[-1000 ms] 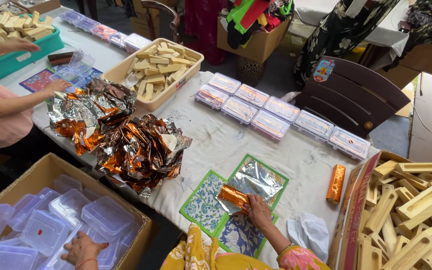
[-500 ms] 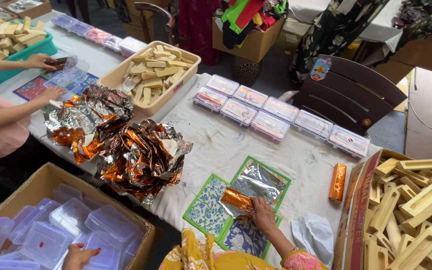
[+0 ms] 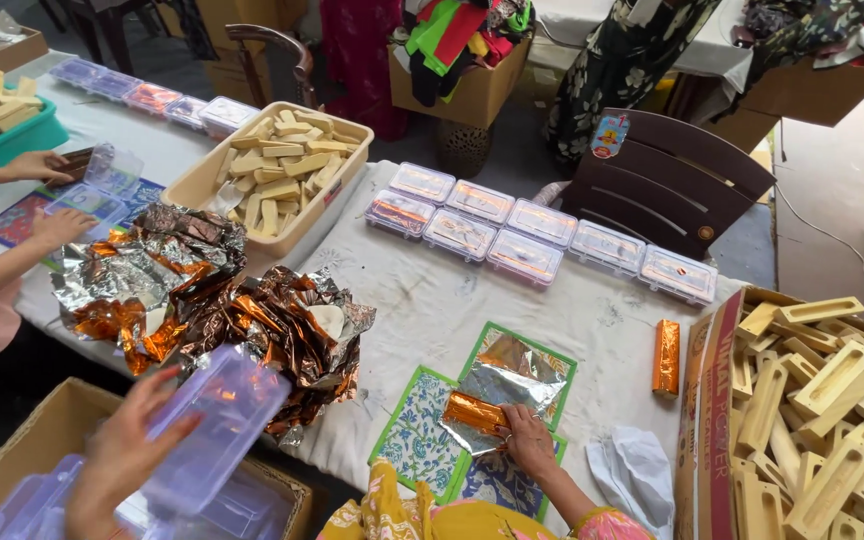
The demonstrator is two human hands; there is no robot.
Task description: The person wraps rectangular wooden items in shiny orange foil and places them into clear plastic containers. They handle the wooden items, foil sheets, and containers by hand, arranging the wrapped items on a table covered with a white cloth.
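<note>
Near edge, left: the left hand (image 3: 117,450) lifts a clear plastic box (image 3: 214,425) out of a cardboard carton (image 3: 42,425) of similar boxes; its fingers are spread along the box's near side, which is motion-blurred. Near edge, right of centre: the right hand (image 3: 530,440) presses a bar half wrapped in orange foil (image 3: 472,412) onto a silver foil sheet (image 3: 512,375), fingers together and flat on the sheet's edge. The sheet lies on green-bordered patterned mats (image 3: 417,430). A white cloth (image 3: 637,465) lies just right of the wrist, and 1 wrapped orange bar (image 3: 666,356) lies beyond it, beside a carton of wooden blocks (image 3: 822,400). Middle: a heap of crumpled foil (image 3: 212,300). Farther: a row of filled clear boxes (image 3: 542,230) and a beige tray of blocks (image 3: 277,160). Far left: another person's 2 hands (image 3: 47,195) work on foil.
</note>
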